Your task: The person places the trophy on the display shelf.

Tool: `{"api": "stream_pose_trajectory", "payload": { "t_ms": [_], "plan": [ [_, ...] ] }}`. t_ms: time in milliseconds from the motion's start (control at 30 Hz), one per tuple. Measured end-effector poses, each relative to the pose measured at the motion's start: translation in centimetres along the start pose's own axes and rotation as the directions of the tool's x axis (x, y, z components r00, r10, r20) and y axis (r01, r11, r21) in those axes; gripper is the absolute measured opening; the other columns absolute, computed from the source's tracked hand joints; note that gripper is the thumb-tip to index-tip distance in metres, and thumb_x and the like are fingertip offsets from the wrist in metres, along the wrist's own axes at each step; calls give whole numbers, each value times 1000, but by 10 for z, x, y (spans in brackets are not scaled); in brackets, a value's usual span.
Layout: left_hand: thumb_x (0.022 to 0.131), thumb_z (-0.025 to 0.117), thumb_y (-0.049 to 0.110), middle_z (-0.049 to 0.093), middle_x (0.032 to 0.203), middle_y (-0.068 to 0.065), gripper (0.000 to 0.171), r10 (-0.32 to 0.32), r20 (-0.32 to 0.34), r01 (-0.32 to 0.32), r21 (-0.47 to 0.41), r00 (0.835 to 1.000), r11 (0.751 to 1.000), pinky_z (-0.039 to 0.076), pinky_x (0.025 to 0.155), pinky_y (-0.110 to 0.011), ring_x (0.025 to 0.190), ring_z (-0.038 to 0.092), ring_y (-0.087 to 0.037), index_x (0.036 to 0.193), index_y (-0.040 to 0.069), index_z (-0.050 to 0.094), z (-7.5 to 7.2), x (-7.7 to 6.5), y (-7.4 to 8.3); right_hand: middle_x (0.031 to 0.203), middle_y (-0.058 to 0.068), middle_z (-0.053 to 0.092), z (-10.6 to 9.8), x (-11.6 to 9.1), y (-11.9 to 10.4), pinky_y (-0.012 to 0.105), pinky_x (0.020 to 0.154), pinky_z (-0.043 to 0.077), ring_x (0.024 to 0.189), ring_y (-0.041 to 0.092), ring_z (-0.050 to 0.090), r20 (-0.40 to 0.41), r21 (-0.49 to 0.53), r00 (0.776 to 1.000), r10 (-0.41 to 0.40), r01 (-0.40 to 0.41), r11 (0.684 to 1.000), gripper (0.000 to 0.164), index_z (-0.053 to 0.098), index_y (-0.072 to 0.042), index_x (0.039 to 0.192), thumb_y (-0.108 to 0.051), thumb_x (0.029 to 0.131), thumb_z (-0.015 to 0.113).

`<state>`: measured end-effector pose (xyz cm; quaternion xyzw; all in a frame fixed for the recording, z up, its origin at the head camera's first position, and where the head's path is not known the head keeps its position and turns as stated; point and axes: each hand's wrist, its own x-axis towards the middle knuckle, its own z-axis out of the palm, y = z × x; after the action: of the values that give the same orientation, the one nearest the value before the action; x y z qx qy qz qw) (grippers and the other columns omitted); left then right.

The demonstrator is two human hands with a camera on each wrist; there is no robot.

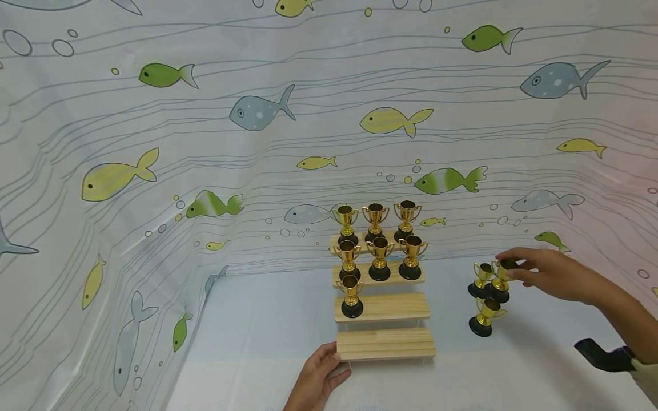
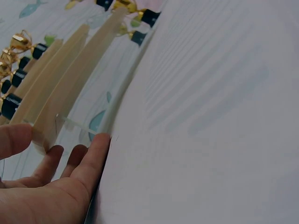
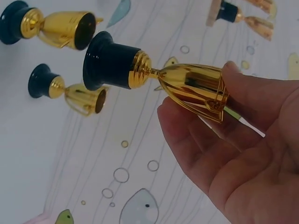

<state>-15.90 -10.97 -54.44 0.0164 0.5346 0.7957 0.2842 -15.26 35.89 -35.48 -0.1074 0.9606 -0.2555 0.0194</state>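
Note:
My left hand (image 1: 320, 374) holds the left end of the lowest plank (image 1: 385, 345) of a wooden tiered rack. In the left wrist view the thumb lies on one face of that plank and fingertips are at its underside. Over on the right, my right hand (image 1: 550, 274) pinches a small gold trophy cup (image 3: 191, 88) with a black base, thumb and fingers at the cup's rim. Two similar trophies, one behind (image 1: 482, 276) and one in front (image 1: 484, 317), stand beside it on the white surface.
Gold trophies stand on the rack: three on the top plank (image 1: 360, 246), three on the second plank (image 1: 366, 278), and one trophy (image 1: 352, 297) at the left of the third plank (image 1: 396, 307). A fish-patterned cloth (image 1: 308, 188) rises behind and at the sides.

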Motion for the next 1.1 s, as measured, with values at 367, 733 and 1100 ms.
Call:
{"api": "stream_pose_trajectory", "payload": {
  "t_ms": [367, 733, 1100],
  "plan": [
    [94, 55, 25, 46, 133, -18, 55, 14, -8, -14, 17, 1000, 1000, 47, 99, -43, 118, 53, -22, 137, -2, 35, 0, 2, 1, 118, 9, 63, 6, 12, -25, 25, 66, 57, 89, 10, 65, 46, 22, 997, -69, 68, 997, 40, 53, -13, 127, -29, 91, 60],
    [93, 57, 26, 47, 132, -16, 58, 0, 3, 0, -3, 1000, 1000, 46, 100, -41, 117, 54, -22, 138, -1, 33, 0, 1, -1, 119, 5, 62, 17, 29, -54, 19, 72, 54, 94, 6, 61, 101, 57, 983, -154, 149, 987, 38, 55, -14, 125, -34, 93, 55],
    [93, 57, 26, 46, 134, -17, 56, 9, -10, -9, 20, 1000, 1000, 47, 99, -42, 117, 53, -21, 137, -2, 35, 1, 1, 0, 119, 0, 61, 30, 48, -83, 23, 73, 54, 98, 13, 61, 148, 47, 971, -187, 182, 982, 38, 55, -17, 126, -32, 91, 58]
  ]
}}
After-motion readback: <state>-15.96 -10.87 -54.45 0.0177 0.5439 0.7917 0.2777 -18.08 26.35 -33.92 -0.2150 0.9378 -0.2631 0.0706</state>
